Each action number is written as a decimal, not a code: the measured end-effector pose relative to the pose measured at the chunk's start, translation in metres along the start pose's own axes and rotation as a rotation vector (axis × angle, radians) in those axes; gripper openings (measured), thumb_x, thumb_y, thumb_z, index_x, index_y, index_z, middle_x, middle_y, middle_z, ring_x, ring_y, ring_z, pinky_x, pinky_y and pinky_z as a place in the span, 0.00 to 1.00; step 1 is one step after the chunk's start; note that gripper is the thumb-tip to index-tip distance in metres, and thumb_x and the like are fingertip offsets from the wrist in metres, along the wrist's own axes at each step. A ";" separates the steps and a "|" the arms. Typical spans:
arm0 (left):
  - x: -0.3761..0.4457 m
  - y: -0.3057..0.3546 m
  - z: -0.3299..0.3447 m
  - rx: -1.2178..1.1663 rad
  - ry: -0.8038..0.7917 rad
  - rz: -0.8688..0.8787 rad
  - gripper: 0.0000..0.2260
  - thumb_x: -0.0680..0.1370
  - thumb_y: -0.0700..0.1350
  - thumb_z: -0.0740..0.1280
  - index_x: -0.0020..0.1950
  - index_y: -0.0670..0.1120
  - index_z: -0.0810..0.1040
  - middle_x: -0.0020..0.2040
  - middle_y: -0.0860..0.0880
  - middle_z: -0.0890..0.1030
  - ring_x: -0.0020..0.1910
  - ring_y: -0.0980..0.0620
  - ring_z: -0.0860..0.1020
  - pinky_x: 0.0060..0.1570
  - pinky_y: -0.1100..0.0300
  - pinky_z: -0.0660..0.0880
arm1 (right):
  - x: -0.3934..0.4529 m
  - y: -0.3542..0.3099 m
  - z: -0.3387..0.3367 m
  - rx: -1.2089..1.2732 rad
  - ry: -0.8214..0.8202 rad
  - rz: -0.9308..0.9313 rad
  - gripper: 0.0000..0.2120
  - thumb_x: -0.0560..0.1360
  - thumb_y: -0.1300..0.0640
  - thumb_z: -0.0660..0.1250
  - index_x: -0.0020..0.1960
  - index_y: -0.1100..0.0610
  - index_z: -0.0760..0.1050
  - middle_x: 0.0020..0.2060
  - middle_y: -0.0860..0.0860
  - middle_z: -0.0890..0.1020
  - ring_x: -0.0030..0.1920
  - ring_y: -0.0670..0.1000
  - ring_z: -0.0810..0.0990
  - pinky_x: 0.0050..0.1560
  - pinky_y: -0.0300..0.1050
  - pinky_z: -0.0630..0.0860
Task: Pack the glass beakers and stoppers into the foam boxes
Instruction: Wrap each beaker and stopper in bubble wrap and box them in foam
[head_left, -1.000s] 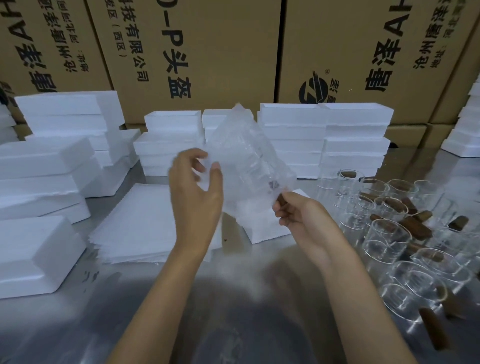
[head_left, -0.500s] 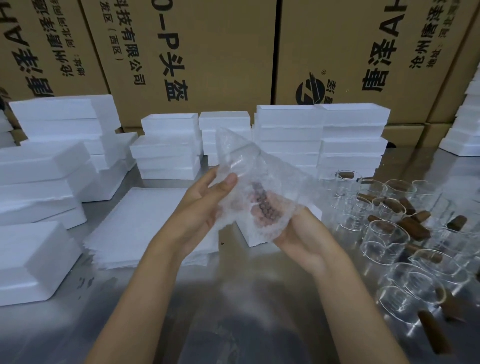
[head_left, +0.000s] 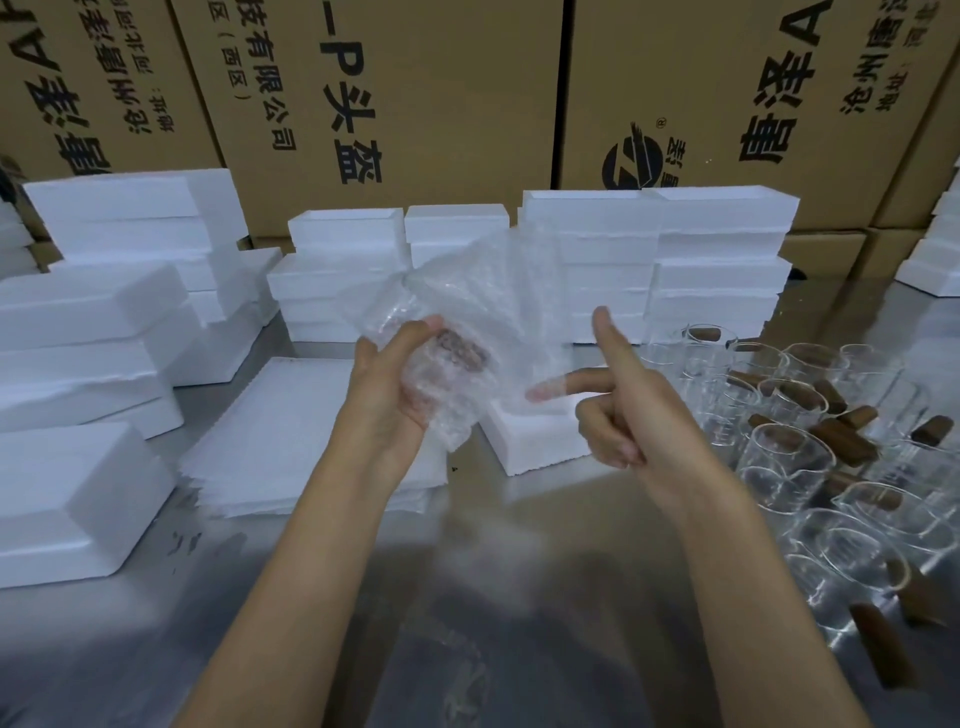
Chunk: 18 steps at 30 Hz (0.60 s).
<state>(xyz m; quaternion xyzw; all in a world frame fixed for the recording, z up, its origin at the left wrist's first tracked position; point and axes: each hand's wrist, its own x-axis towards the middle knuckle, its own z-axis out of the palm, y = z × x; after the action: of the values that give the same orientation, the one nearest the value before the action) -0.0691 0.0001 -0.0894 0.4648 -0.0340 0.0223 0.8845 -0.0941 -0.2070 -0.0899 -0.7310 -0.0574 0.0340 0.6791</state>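
Letting go of the bundle, the right hand (head_left: 628, 410) has swung out toward three o'clock; half a second ago it cupped the bubble wrap (head_left: 467, 332) from beneath, and now its thumb stands up, its index finger lies straight under the loose flap, and the other fingers are curled on nothing. The left hand (head_left: 395, 384) has taken the whole load: its fingers and thumb are curled round the wrapped end, where a dark brown stopper (head_left: 462, 353) shows through the plastic. Whether a beaker sits inside that wrap as well I cannot tell, as the film is cloudy and the frame slightly blurred.

That handover suggests the roll is about half made. The free sheet fans up toward twelve o'clock, so the right hand's next job is probably to fold or push that flap round.

The open foam box (head_left: 540, 436) lies on the surface just below and at four o'clock of the bundle, likely the destination. Unwrapped glass beakers (head_left: 784, 457) and loose stoppers (head_left: 841, 436) crowd the surface at three to four o'clock. Stacked foam boxes (head_left: 654, 260) stand at twelve o'clock before the cardboard cartons (head_left: 441, 93), more at nine to ten o'clock, and a pile of foam sheets (head_left: 291, 431) lies at eight o'clock of the left hand. With so many beakers bare, the packing looks far from finished.
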 end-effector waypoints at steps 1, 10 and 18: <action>0.001 0.002 -0.001 -0.036 0.013 0.014 0.28 0.77 0.40 0.70 0.76 0.43 0.66 0.67 0.42 0.78 0.65 0.42 0.78 0.64 0.46 0.75 | -0.001 -0.002 -0.004 -0.041 -0.020 0.004 0.40 0.67 0.19 0.55 0.48 0.51 0.86 0.19 0.50 0.60 0.22 0.49 0.57 0.24 0.37 0.62; -0.001 -0.004 0.004 -0.109 -0.009 -0.043 0.24 0.78 0.41 0.68 0.74 0.43 0.71 0.67 0.41 0.78 0.65 0.41 0.77 0.65 0.47 0.75 | 0.004 0.015 0.028 -0.228 -0.040 0.025 0.35 0.63 0.28 0.72 0.61 0.47 0.71 0.42 0.43 0.83 0.27 0.39 0.78 0.27 0.32 0.73; -0.002 -0.025 0.013 0.125 -0.252 -0.141 0.27 0.74 0.39 0.72 0.72 0.40 0.71 0.65 0.40 0.79 0.64 0.41 0.78 0.65 0.43 0.74 | 0.018 0.018 0.016 0.328 0.369 -0.088 0.05 0.78 0.53 0.69 0.46 0.53 0.80 0.42 0.51 0.87 0.45 0.49 0.84 0.43 0.43 0.79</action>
<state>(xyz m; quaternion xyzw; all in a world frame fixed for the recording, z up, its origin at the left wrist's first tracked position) -0.0696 -0.0253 -0.1030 0.5191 -0.1107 -0.0961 0.8420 -0.0774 -0.1899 -0.1084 -0.6018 0.0419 -0.1208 0.7883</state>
